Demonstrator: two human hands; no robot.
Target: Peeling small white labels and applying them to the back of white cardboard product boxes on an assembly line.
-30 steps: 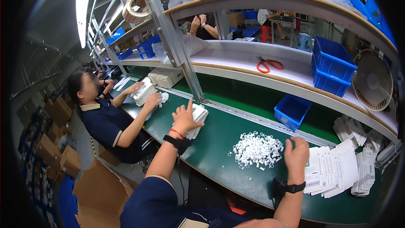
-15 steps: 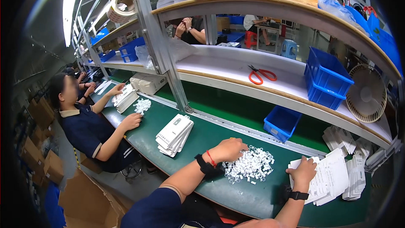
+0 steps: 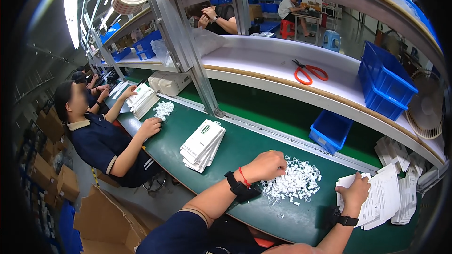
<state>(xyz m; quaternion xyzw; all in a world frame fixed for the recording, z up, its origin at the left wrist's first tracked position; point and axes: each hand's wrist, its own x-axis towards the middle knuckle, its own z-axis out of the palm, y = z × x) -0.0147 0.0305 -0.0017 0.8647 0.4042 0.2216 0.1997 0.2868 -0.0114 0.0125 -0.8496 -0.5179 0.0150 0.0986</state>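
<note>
A heap of small white looped plastic pieces [image 3: 299, 181] lies on the green bench top [image 3: 235, 160]. My left hand [image 3: 266, 165] is at its left edge with the fingers curled together; whatever they hold is hidden. Over to the right, a fanned stack of white printed cards [image 3: 379, 197] lies on the bench. My right hand [image 3: 355, 190] grips the left side of that stack, thumb at the edge and fingers bent over the top. Another pile of white flat cards [image 3: 203, 145], with green print on top, sits left of my left forearm.
A co-worker [image 3: 106, 134] sits at left by more white cards [image 3: 142, 101] and a small heap of pieces [image 3: 164, 110]. A blue bin [image 3: 331, 131] stands behind my heap. Red-handled scissors [image 3: 308, 73], stacked blue bins [image 3: 386, 82] and a fan [image 3: 425, 106] occupy the shelf.
The whole view has shifted, so the bench and shelf appear farther right. Both hands keep nearly the same places, left at the heap and right on the cards.
</note>
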